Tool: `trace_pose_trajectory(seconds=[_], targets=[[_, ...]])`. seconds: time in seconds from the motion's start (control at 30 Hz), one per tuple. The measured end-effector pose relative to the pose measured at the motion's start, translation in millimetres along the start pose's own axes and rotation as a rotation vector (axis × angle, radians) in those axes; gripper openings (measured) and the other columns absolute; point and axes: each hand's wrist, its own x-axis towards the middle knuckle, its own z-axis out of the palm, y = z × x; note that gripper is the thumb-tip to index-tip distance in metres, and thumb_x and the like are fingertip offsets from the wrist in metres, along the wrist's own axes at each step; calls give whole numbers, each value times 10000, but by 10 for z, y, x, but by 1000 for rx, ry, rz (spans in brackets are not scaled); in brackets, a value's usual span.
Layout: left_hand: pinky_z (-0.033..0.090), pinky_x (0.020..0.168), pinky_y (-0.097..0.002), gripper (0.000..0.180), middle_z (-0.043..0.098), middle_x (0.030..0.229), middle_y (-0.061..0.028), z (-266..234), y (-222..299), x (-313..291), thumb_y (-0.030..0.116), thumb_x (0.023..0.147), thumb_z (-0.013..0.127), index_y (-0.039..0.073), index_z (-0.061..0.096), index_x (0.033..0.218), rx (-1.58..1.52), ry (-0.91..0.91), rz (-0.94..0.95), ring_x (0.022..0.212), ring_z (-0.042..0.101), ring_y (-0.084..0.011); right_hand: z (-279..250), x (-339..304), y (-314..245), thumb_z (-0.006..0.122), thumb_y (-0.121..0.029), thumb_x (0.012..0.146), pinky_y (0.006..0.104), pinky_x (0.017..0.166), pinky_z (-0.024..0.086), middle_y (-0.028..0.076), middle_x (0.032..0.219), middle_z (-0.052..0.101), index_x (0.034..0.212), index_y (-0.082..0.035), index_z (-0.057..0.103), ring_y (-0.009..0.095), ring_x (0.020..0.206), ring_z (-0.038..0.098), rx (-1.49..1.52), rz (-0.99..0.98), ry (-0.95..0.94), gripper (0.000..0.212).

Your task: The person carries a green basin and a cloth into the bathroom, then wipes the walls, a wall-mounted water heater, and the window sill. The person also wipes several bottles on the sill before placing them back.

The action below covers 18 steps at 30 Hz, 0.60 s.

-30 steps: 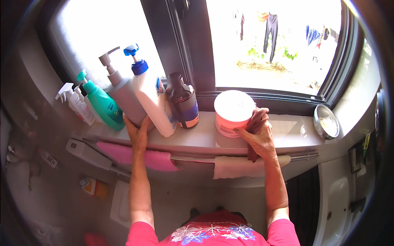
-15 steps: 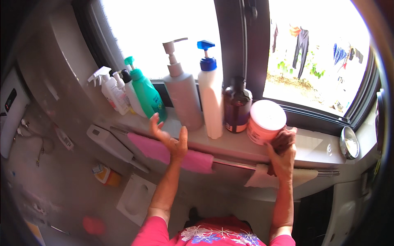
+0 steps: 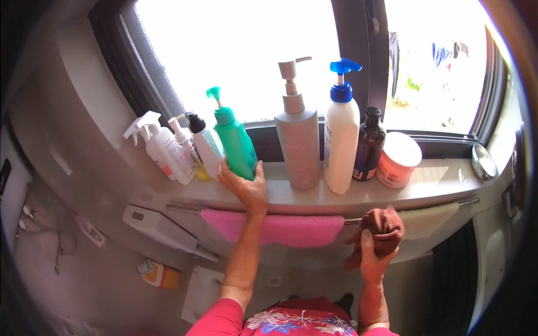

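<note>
My left hand [image 3: 245, 187] is closed round the lower part of a green pump bottle [image 3: 233, 141], which leans a little on the window sill [image 3: 269, 187]. A crumpled brown cloth [image 3: 385, 231] is bunched in my right hand [image 3: 374, 263], held in front of the sill over the towel rail. To the right of the green bottle stand a grey pump bottle [image 3: 298, 145], a white pump bottle with a blue top [image 3: 341, 140], a dark pump bottle [image 3: 370, 148] and a pink jar with a white lid [image 3: 399, 161].
At the sill's left stand a white spray bottle [image 3: 168, 154], a small pump bottle [image 3: 182, 134] and a black-capped bottle [image 3: 207, 145]. A round metal dish [image 3: 483, 161] sits at the right end. Pink [image 3: 280, 228] and cream [image 3: 428, 219] towels hang on the rail below.
My left hand, previously free with fingers spread, has taken hold of the green bottle. My right hand has drawn the brown cloth away from the pink jar, back toward me. The view has shifted.
</note>
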Motion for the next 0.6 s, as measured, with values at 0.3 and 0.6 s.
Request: trace_pose_trajectory(seconds=[0.3,0.6], targets=[[365,926,-386,725,382,1214,-110,-688,283,-64,57,720,736,23,293,1294,-567,-109,-14,1063,433,-236,1076,31,-686,604,-108,811,313,806,425,103,1001,503,885,2,558,169,894,506,198,-357,-424,141],[430,890,-344,850,432,1192,-112,-1406,191,-367,86,675,764,6,220,1323,-688,-444,-78,1052,490,-186,1840,191,-1241,571,-277,879,277,787,428,81,946,541,1081,-40,497,126,864,508,154,-219,-634,320]])
